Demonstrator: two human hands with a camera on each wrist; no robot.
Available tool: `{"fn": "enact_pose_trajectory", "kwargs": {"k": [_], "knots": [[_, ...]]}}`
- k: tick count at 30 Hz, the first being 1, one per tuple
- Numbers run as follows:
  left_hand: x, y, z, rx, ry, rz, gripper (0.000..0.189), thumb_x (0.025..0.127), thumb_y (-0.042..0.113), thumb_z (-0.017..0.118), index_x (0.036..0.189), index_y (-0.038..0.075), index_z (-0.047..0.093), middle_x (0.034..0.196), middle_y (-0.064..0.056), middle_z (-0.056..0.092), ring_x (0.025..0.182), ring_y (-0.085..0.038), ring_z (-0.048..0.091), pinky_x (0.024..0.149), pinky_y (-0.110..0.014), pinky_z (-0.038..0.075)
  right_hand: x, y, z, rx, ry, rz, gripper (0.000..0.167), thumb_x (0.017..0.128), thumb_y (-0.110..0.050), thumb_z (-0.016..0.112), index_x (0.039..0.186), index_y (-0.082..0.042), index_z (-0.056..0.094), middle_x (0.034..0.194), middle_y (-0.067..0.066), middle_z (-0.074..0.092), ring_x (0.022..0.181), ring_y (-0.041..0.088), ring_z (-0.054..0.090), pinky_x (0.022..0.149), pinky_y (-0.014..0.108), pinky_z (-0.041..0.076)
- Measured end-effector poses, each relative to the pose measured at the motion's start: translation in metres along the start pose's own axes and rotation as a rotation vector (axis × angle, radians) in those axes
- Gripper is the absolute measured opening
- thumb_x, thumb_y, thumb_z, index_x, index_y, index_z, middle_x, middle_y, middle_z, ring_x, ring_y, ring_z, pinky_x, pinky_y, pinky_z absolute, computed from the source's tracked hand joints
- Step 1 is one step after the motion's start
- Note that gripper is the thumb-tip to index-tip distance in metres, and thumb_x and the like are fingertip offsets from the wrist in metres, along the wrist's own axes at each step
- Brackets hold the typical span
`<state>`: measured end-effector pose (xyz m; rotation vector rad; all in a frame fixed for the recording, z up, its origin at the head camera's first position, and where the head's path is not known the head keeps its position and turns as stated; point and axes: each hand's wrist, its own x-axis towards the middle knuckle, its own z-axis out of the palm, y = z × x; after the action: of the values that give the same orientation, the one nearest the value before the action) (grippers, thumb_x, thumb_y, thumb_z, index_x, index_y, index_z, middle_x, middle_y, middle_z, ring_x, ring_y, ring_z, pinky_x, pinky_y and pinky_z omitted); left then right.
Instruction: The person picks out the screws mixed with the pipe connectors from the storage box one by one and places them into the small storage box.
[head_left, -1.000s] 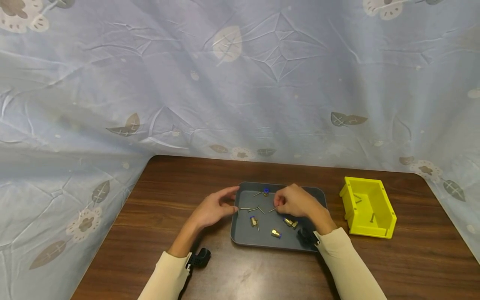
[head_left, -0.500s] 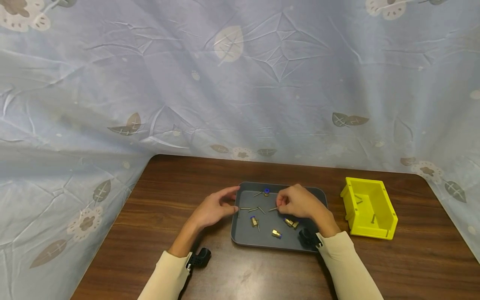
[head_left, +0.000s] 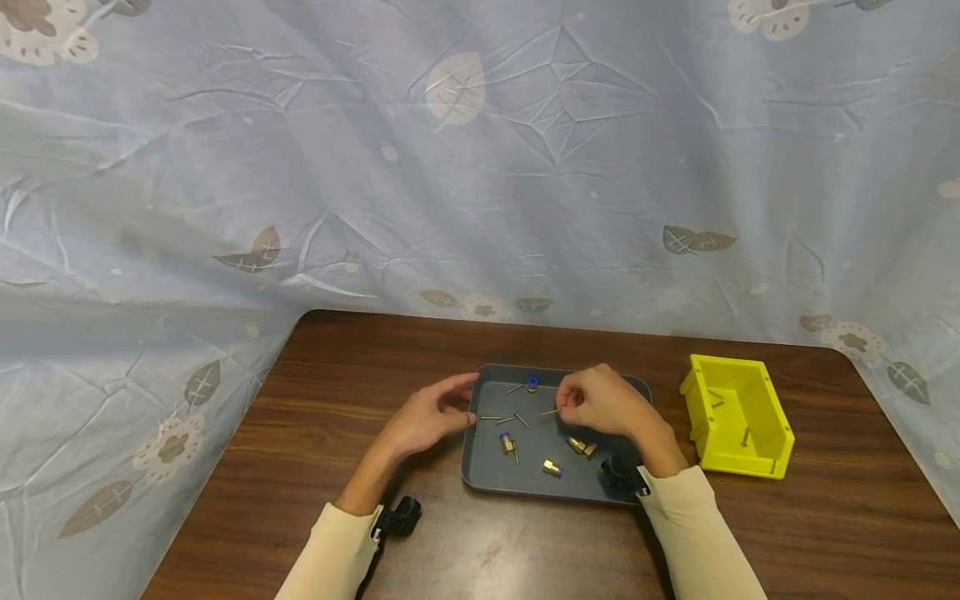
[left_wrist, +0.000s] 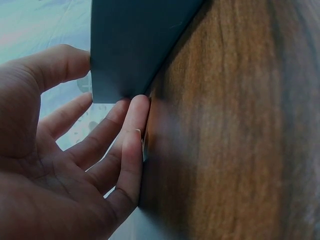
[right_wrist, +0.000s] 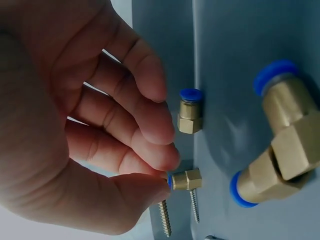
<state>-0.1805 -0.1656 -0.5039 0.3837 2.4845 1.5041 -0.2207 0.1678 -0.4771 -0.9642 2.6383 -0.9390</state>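
Note:
My right hand (head_left: 603,402) pinches a small screw (head_left: 550,412) between thumb and forefinger over the grey tray (head_left: 491,477); the screw's threaded end (right_wrist: 165,222) points out past the fingertips in the right wrist view. My left hand (head_left: 429,418) touches the tray's left side, its thumb at the rim and its loosely extended fingers along the low outer wall (left_wrist: 135,50). Brass fittings with blue collars lie in the tray: one at the back (head_left: 532,385), one at the left (head_left: 507,444), one in front (head_left: 552,468), and two together (head_left: 577,446) below my right hand.
Several loose screws (head_left: 506,420) lie in the tray's left half. To the right of the tray, a yellow bin (head_left: 738,462) holds several screws (head_left: 746,437). A brown wooden table (head_left: 360,375) carries both, with a patterned cloth (head_left: 480,208) hanging behind.
My right hand has shifted slightly to the right with the pinched screw, which now sits a little farther back over the tray. My left hand stays in place at the tray's side.

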Motion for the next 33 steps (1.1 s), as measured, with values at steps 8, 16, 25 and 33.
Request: {"fn": "enact_pose_trajectory", "kwargs": {"k": [8, 16, 25, 33], "knots": [[0.000, 0.000, 0.000, 0.010, -0.002, -0.006, 0.067, 0.098, 0.014, 0.082, 0.160, 0.009, 0.058, 0.138, -0.017, 0.071, 0.095, -0.021, 0.071, 0.082, -0.038, 0.054, -0.004, 0.003, -0.002, -0.010, 0.058, -0.028, 0.012, 0.088, -0.005, 0.080, 0.086, -0.016, 0.075, 0.077, -0.012, 0.066, 0.071, 0.008, 0.060, 0.068, 0.029, 0.053], [0.000, 0.000, -0.001, 0.007, -0.002, -0.015, 0.067, 0.098, 0.014, 0.081, 0.161, 0.011, 0.058, 0.138, -0.017, 0.071, 0.096, -0.022, 0.071, 0.082, -0.038, 0.054, -0.012, 0.006, -0.006, 0.006, 0.126, -0.037, 0.012, 0.087, -0.005, 0.080, 0.086, -0.016, 0.076, 0.078, -0.012, 0.069, 0.073, 0.009, 0.064, 0.070, 0.031, 0.056], [-0.001, 0.001, -0.002, -0.004, -0.005, -0.013, 0.067, 0.098, 0.014, 0.081, 0.161, 0.011, 0.058, 0.139, -0.017, 0.071, 0.095, -0.021, 0.072, 0.083, -0.039, 0.054, -0.020, 0.007, -0.012, 0.029, 0.167, -0.021, 0.007, 0.087, -0.006, 0.079, 0.089, -0.012, 0.077, 0.080, -0.011, 0.070, 0.075, 0.010, 0.066, 0.072, 0.033, 0.058], [-0.001, 0.000, -0.002, -0.005, -0.005, -0.014, 0.067, 0.098, 0.014, 0.081, 0.161, 0.012, 0.058, 0.139, -0.017, 0.071, 0.095, -0.021, 0.072, 0.082, -0.038, 0.054, -0.026, 0.006, -0.017, 0.058, 0.241, -0.022, 0.012, 0.086, -0.001, 0.079, 0.089, -0.012, 0.076, 0.082, -0.009, 0.073, 0.076, 0.012, 0.068, 0.072, 0.032, 0.059]]}}
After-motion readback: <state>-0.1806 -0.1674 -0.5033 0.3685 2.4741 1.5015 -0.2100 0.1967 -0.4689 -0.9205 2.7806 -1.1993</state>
